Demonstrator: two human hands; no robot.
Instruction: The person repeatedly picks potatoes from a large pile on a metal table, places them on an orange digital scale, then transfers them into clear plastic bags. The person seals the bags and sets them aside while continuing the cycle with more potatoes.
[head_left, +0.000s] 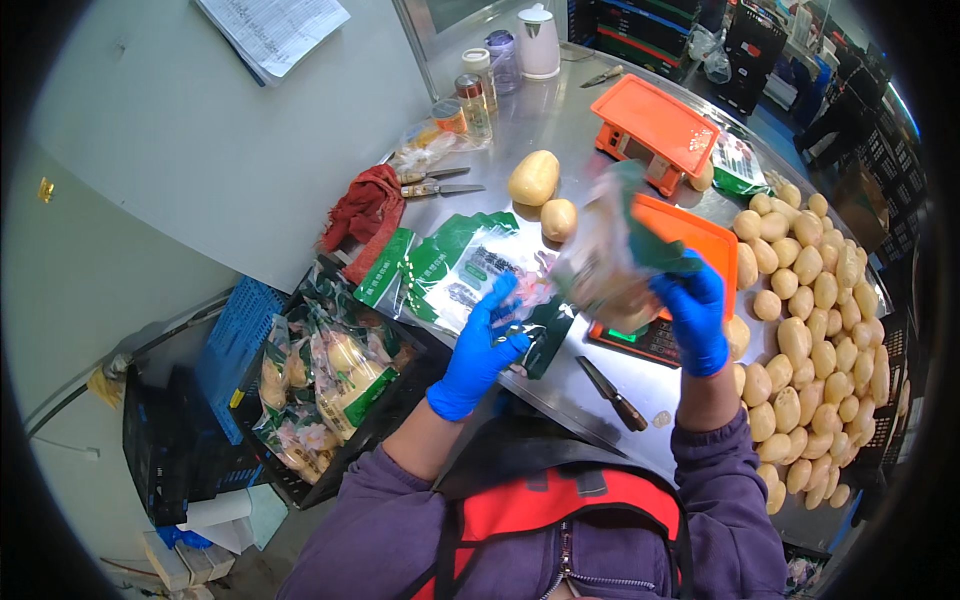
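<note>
In a blue glove, my right hand (696, 319) grips the green top edge of a printed plastic pouch (600, 281). The pouch is blurred and hangs in front of an orange-topped digital scale (721, 236); its contents are hard to make out. My left hand (480, 356), gloved too, has its fingers apart and holds nothing. It hovers over a fanned stack of green-and-white printed pouches (457, 270); whether it touches them I cannot tell. A knife (615, 397) with a wooden handle lies on the steel table (551, 409) between my forearms.
Many peeled potatoes (795, 337) cover the table's right side; two more (534, 178) lie behind the pouches. A second orange scale (656, 124) stands farther back. At left are two knives (442, 189), a red cloth (367, 210) and a black crate (300, 491) of filled pouches (349, 375).
</note>
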